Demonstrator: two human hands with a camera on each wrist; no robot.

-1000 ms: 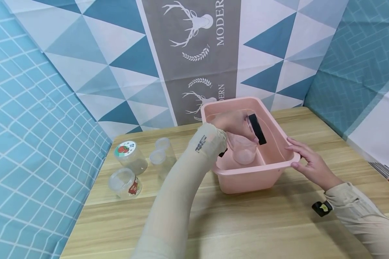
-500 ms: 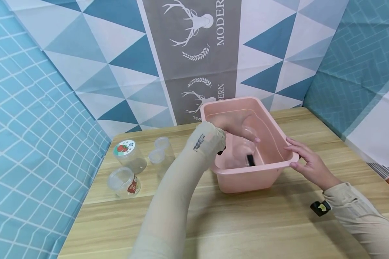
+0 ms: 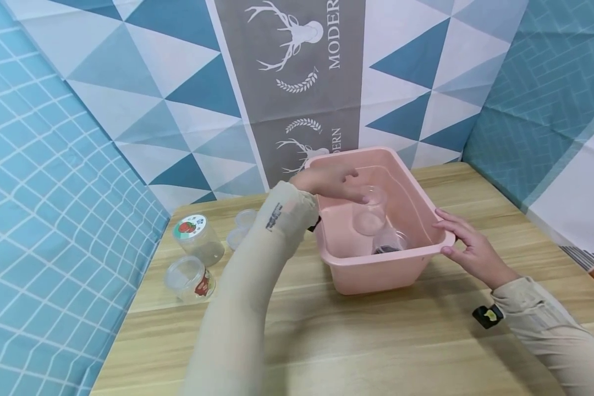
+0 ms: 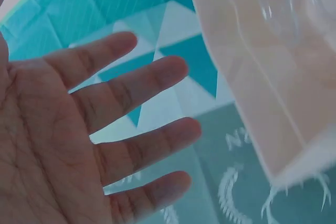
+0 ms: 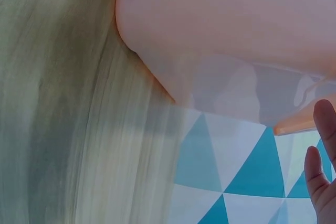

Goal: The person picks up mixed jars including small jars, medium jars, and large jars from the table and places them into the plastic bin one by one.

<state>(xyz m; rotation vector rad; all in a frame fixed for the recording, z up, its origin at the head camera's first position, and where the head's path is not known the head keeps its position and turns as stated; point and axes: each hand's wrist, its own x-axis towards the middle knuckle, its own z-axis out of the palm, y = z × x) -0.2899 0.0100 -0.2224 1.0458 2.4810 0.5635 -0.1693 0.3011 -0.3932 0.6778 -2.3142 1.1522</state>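
Note:
My left hand (image 3: pixel 326 182) hovers over the left rim of a pink plastic basin (image 3: pixel 376 275), fingers spread and holding nothing. Its bare palm (image 4: pixel 42 140) shows in the left wrist view, beside the basin's wall. With my right hand (image 3: pixel 477 253) I hold the basin's front right corner, fingers over the rim and thumb at the front. Inside the basin, a clear jar (image 3: pixel 392 240) with a dark lid lies near the front wall. Behind it are clear plastic containers (image 3: pixel 368 221).
Left of the basin on the wooden table (image 3: pixel 326 341) stand a clear jar (image 3: pixel 205 245) with a green-and-white lid, a clear jar (image 3: pixel 190 278) with a red label, and two slim clear containers (image 3: pixel 236 238), partly behind my left sleeve. Patterned cloth (image 3: pixel 183 99) backs the table.
My left hand has let go of the dark-lidded jar in the basin and drawn back up and to the left. The right hand has stayed at the rim.

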